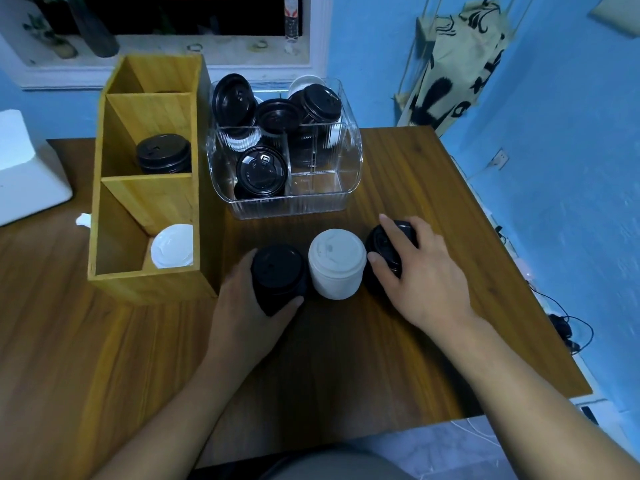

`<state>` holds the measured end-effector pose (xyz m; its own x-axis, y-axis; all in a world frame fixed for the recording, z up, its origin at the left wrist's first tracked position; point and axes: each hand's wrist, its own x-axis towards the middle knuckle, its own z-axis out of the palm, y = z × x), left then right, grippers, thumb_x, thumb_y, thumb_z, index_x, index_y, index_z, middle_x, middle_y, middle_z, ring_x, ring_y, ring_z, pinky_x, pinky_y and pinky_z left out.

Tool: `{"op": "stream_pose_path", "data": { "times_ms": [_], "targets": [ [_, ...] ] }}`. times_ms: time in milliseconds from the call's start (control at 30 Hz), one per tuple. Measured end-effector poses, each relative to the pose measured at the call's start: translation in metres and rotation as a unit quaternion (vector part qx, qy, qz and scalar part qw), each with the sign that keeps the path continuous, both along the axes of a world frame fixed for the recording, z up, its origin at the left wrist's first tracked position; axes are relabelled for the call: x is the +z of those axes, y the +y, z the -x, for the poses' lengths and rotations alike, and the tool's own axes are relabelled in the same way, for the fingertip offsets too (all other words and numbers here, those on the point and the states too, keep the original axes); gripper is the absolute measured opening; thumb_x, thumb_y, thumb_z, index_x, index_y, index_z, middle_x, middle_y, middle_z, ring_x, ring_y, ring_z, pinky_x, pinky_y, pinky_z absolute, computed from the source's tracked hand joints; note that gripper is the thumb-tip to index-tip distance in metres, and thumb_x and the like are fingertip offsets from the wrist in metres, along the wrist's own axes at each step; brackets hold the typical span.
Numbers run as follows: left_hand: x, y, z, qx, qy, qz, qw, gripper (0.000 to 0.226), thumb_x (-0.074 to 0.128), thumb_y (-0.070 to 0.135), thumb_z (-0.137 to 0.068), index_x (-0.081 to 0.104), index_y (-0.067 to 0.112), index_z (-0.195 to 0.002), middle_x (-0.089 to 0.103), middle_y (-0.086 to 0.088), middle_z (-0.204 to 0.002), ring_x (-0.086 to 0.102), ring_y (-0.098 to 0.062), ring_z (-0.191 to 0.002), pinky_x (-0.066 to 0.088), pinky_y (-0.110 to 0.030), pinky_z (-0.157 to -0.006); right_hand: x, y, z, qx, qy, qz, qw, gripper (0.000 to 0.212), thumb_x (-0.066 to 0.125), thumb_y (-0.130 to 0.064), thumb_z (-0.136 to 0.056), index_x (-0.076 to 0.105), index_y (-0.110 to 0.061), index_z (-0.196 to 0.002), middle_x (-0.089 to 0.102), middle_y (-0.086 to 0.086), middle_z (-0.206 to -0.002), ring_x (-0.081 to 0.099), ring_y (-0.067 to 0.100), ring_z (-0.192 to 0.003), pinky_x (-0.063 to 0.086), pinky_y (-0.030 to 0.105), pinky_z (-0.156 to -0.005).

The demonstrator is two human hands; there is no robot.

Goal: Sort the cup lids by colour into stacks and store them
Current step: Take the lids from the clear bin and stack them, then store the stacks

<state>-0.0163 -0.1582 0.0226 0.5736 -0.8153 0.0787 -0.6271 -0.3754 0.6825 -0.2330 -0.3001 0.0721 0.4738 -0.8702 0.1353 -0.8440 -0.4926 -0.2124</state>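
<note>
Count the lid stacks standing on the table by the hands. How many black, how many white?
Black: 2, the left black stack in the left hand and the right black stack held by the right hand.
White: 1, the white stack between them.
Total: 3

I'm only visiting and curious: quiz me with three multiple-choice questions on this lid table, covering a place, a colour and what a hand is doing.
1. Where in the wooden organiser are the white lids? A nearest compartment; B middle compartment; C farthest compartment.
2. What colour is the middle stack on the table? A black; B white; C blue.
3. What is the left hand doing? A lying flat; B gripping the left black stack; C reaching into a bin.
Answers: 1 A, they lie nearest the person; 2 B, it is plainly white; 3 B, fingers and thumb curl round it.
</note>
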Motion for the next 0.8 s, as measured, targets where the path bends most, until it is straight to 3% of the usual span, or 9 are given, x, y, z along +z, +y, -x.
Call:
{"op": "stream_pose_path", "data": {
  "times_ms": [167, 267, 467, 567, 600, 700, 800],
  "targets": [
    [0.001, 0.000, 0.001, 0.004, 0.007, -0.008, 1.000, 0.101, 0.086, 0.048, -0.074, 0.028, 0.026, -0.154, 0.043, 0.005, -0.152, 0.039, -0.015, -0.140, 0.033, -0.028, -0.107, 0.015, -0.004, 0.006, 0.017, 0.011, -0.041, 0.999, 0.075, 0.026, -0.077, -0.094, 0.016, -0.041, -0.158, 0.027, 0.000, -0.162, 0.035, 0.025, -0.145, 0.046, 0.050, -0.108],
    [0.000, 0.000, 0.001, 0.005, 0.009, -0.011, 1.000, 0.102, 0.085, 0.050, -0.074, 0.025, 0.029, -0.154, 0.041, 0.007, -0.154, 0.037, -0.014, -0.141, 0.032, -0.026, -0.107, 0.035, -0.012, -0.004, 0.014, -0.045, -0.004, 0.999, 0.071, 0.030, -0.072, -0.096, 0.023, -0.037, -0.158, 0.035, -0.001, -0.160, 0.031, 0.022, -0.148, 0.038, 0.051, -0.114],
    [-0.003, 0.000, 0.000, 0.003, 0.025, -0.017, 1.000, 0.106, 0.083, 0.054, -0.074, 0.017, 0.035, -0.156, 0.035, 0.010, -0.157, 0.034, -0.011, -0.143, 0.031, -0.027, -0.112, 0.060, -0.042, -0.089, 0.132, -0.080, -0.003, 0.988, 0.041, 0.050, -0.040, -0.103, 0.052, -0.030, -0.142, 0.056, -0.007, -0.142, 0.043, 0.016, -0.134, 0.041, 0.031, -0.100],
    [-0.003, 0.000, 0.000, -0.001, 0.024, -0.005, 1.000, 0.105, 0.082, 0.054, -0.076, 0.017, 0.035, -0.156, 0.034, 0.011, -0.158, 0.032, -0.008, -0.143, 0.029, -0.024, -0.112, 0.060, -0.055, -0.144, 0.219, -0.088, -0.023, 0.972, 0.033, 0.055, -0.030, -0.100, 0.062, -0.023, -0.132, 0.067, -0.002, -0.120, 0.059, 0.017, -0.108, 0.052, 0.037, -0.091],
    [-0.003, 0.000, 0.000, -0.002, 0.022, -0.002, 1.000, 0.105, 0.081, 0.054, -0.076, 0.016, 0.035, -0.156, 0.034, 0.011, -0.158, 0.031, -0.007, -0.144, 0.028, -0.023, -0.112, 0.058, -0.059, -0.162, 0.244, -0.083, -0.030, 0.966, 0.033, 0.057, -0.026, -0.099, 0.063, -0.021, -0.130, 0.067, -0.001, -0.118, 0.061, 0.017, -0.105, 0.053, 0.039, -0.090],
    [-0.004, 0.001, -0.001, -0.006, 0.021, 0.005, 1.000, 0.104, 0.079, 0.057, -0.077, 0.015, 0.036, -0.157, 0.032, 0.013, -0.159, 0.029, -0.004, -0.143, 0.026, -0.021, -0.113, 0.056, -0.071, -0.206, 0.291, -0.022, -0.002, 0.957, 0.047, 0.058, -0.013, -0.093, 0.055, -0.024, -0.139, 0.058, 0.000, -0.135, 0.057, 0.023, -0.121, 0.051, 0.043, -0.097],
    [-0.004, 0.002, -0.002, -0.010, 0.022, 0.011, 1.000, 0.105, 0.078, 0.059, -0.078, 0.014, 0.036, -0.157, 0.031, 0.015, -0.159, 0.028, -0.001, -0.141, 0.023, -0.018, -0.111, 0.058, -0.083, -0.237, 0.308, 0.105, 0.054, 0.944, 0.061, 0.060, -0.005, -0.089, 0.047, -0.025, -0.145, 0.054, 0.001, -0.139, 0.059, 0.029, -0.119, 0.052, 0.040, -0.081]
  ]
}}
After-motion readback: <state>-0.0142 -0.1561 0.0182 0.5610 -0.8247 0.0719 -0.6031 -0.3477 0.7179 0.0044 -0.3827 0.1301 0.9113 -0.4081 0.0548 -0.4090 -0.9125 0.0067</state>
